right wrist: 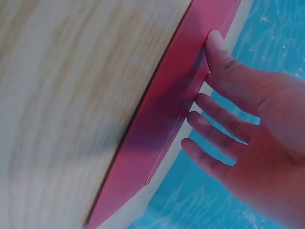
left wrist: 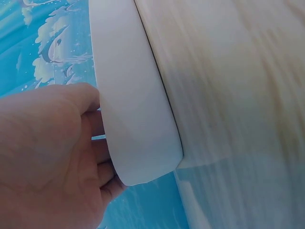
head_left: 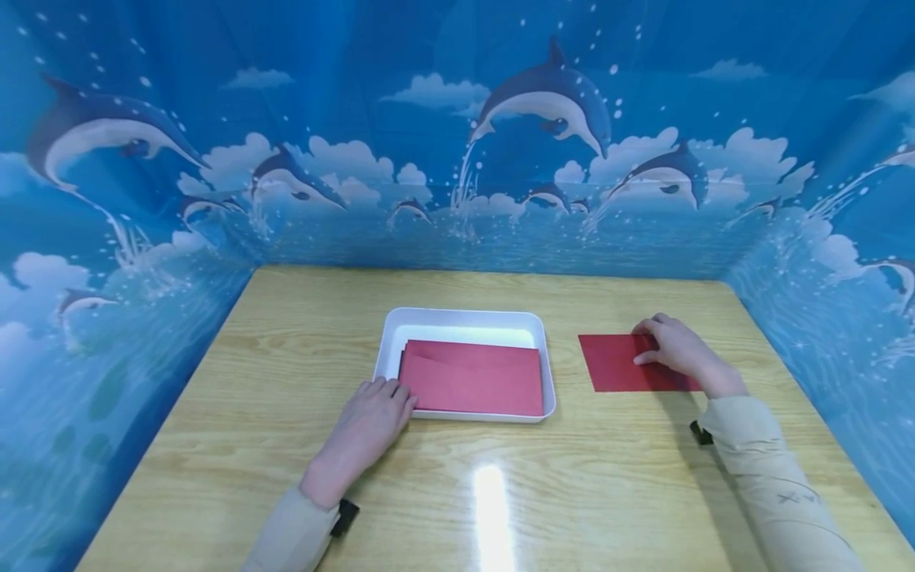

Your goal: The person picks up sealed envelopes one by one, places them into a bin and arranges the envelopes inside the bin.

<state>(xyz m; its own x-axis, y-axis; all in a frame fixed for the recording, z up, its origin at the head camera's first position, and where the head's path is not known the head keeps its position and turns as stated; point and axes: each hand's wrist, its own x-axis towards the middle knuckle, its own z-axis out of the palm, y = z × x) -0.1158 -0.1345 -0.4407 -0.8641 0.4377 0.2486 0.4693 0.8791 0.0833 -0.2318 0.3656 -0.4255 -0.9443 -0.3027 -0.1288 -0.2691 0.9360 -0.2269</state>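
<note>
A white tray [head_left: 465, 324] holds a stack of red envelopes [head_left: 472, 380], the top one showing a flap line. At its front-left corner, my left hand [head_left: 370, 415] grips the tray's rim, fingers bent over it beside the stack. The outer tray wall [left wrist: 136, 105] fills the middle of the left wrist view and hides the fingertips. To the right, another red envelope [head_left: 613, 365] lies on the table. Over its far side is my right hand [head_left: 677, 348]; the thumb overlaps the envelope [right wrist: 157, 114], while the other fingers spread loosely past its edge.
The light wooden table [head_left: 300, 318] carries the tray near its middle. A blue dolphin-print curtain [head_left: 400, 238] encloses the back and both sides. Dark bands [head_left: 345, 518] sit at both wrists.
</note>
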